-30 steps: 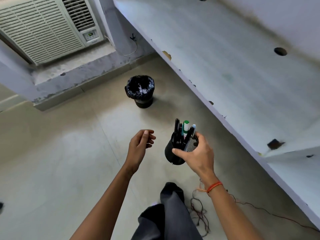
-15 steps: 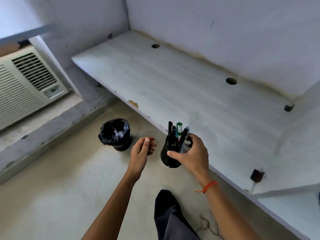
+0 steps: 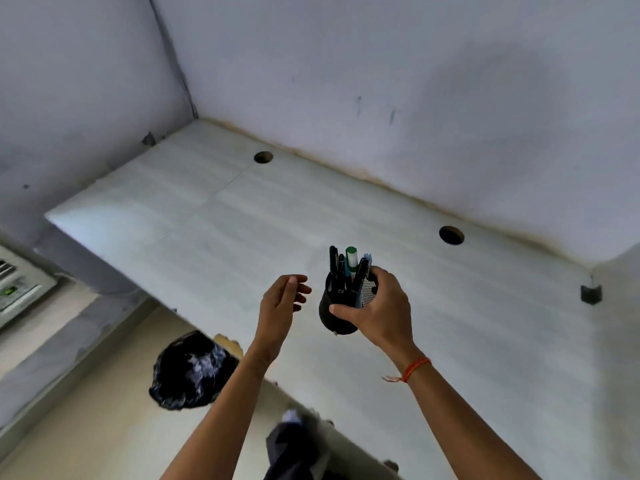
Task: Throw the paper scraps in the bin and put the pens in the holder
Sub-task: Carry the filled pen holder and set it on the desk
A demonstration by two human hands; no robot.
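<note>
A black mesh holder [image 3: 337,311] is gripped in the right hand [image 3: 375,311], thumb across the front and the fingers wrapped round the far side, so it's held up in the air over the pale desk [image 3: 221,216] rather than set down on it. It's tipped a little to the left. The pens [image 3: 349,271] are all packed inside: a few black ones, one with a green cap and a white body, and a light blue one tucked at the back, all sticking up out of the rim.

The left hand [image 3: 282,303] is kept just beside the holder without touching it; the fingers are loosely curled and nothing is held in it.

The bin [image 3: 190,370] is found down on the floor at lower left, lined with a black bag, close under the desk's front edge. It's blurred, so what's in it can't be made out. An orange thread [image 3: 414,368] is worn on the right wrist. Two round holes [image 3: 451,235] are cut into the desk near the wall.
</note>
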